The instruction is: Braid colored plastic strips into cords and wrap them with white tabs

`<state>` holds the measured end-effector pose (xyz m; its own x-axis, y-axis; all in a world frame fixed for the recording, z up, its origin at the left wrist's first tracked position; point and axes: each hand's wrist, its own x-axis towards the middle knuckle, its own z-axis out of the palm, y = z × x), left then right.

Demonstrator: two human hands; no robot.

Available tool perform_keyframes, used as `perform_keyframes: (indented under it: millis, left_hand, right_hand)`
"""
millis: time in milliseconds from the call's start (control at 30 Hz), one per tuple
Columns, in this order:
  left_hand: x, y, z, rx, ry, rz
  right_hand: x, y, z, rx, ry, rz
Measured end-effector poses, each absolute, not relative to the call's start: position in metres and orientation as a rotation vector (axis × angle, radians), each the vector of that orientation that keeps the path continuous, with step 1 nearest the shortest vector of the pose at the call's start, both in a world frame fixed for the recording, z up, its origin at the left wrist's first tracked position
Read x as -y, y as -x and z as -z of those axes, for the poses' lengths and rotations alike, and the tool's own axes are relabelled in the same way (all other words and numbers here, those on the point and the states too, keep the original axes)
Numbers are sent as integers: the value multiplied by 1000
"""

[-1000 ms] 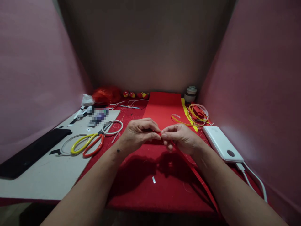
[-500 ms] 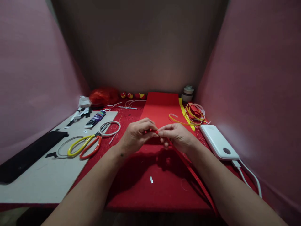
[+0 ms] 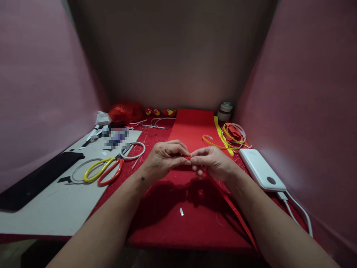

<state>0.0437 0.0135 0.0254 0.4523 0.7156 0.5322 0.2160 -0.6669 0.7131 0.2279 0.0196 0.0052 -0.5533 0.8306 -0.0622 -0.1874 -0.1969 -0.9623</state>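
Both hands meet over the middle of the red-covered table [image 3: 161,232]. My left hand [image 3: 167,158] pinches the end of a ribbed red strip [image 3: 237,213] between thumb and fingers. Thumb and index finger of my right hand [image 3: 213,162] close on the same strip, right beside the left fingertips. From there the strip runs down under my right forearm to the table's front edge. Behind the hands lies a flat red sheet [image 3: 192,128] with a yellow one [image 3: 220,136] at its right side. My fingers hide most of the gripped end.
Scissors [image 3: 103,171] and a black flat object [image 3: 39,178] lie on a pale board [image 3: 55,219] at left. A white power bank [image 3: 262,169] with a cable lies at right, near coiled yellow strips [image 3: 234,134]. A jar [image 3: 224,111] stands behind.
The view has shifted slightly, so most things appear a little further right. Fingertips of my left hand have closed in nearer to the right ones, covering more of the strip's end.
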Motion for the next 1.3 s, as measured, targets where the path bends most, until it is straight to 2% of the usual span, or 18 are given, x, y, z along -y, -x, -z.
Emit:
perform_keyframes:
  millis: [233, 533, 833, 1067, 1167, 1300]
  left_hand:
    - [-13, -47, -23, -704, -1847, -1187]
    - [-23, -46, -3, -993, -2776, -951]
    - [-13, -42, -28, -734, -2234, -1120]
    - [-8, -48, -23, -688, -1885, -1223]
    - [-10, -49, -20, -667, -1949, -1268]
    - [-19, -47, -11, -789, -2429, -1187]
  right_hand:
    - [-19, -225, -4, 1292, 740, -1843]
    - [-25, -225, 3, 1451, 981, -1669]
    - [-20, -229, -6, 1366, 806, -1838]
    - [-18, -227, -4, 1233, 709, -1967]
    - [-20, -227, -4, 1233, 696, -1942]
    - [-22, -228, -3, 1289, 821, -1829]
